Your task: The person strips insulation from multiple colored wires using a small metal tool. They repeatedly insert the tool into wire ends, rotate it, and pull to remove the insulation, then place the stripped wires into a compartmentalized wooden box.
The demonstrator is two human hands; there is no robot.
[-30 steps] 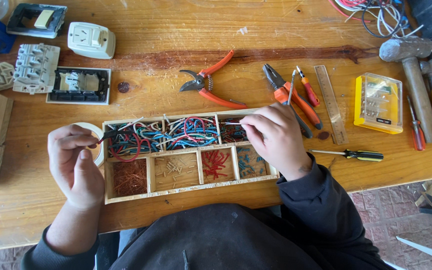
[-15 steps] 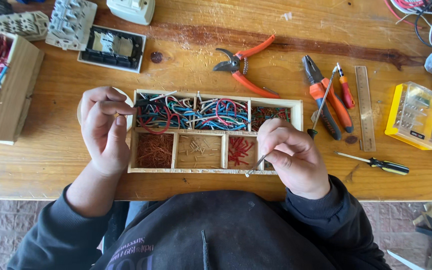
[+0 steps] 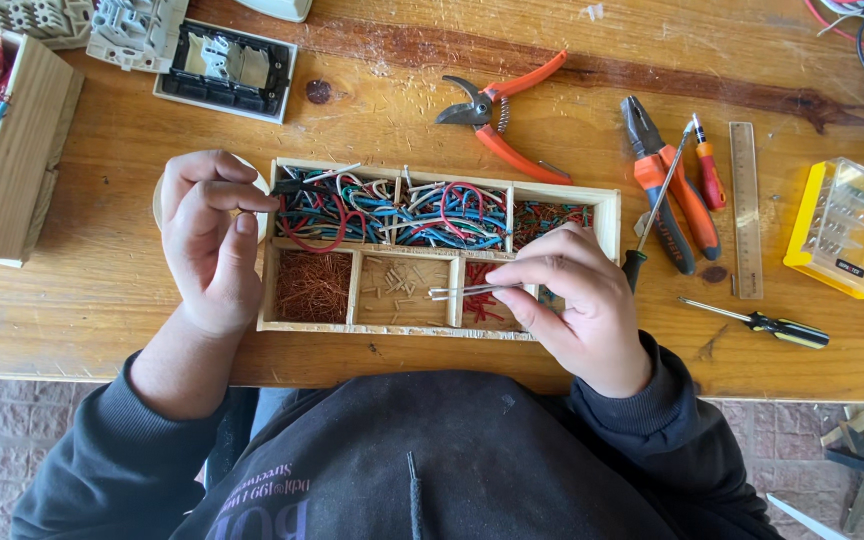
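A wooden tray [image 3: 607, 205] with several compartments lies on the workbench, holding blue, red and white wire offcuts, copper strands and small pins. My right hand [image 3: 577, 305] pinches metal tweezers [image 3: 467, 291] whose tips point left over the lower row of compartments. My left hand [image 3: 210, 240] rests at the tray's left end, thumb and forefinger pinched on a short dark wire piece [image 3: 287, 186] at the upper left compartment.
Orange cutters [image 3: 502, 115], orange pliers [image 3: 667, 185], small screwdrivers [image 3: 762, 322], a ruler [image 3: 745, 210] and a yellow bit case [image 3: 844, 228] lie right of the tray. A wooden box [image 3: 17, 150] of wires and switch parts [image 3: 227, 68] sit at left.
My right hand has come down from the upper compartments to the lower row with the tweezers. The view has shifted so the tray sits more centred. My left hand stays at the tray's left end.
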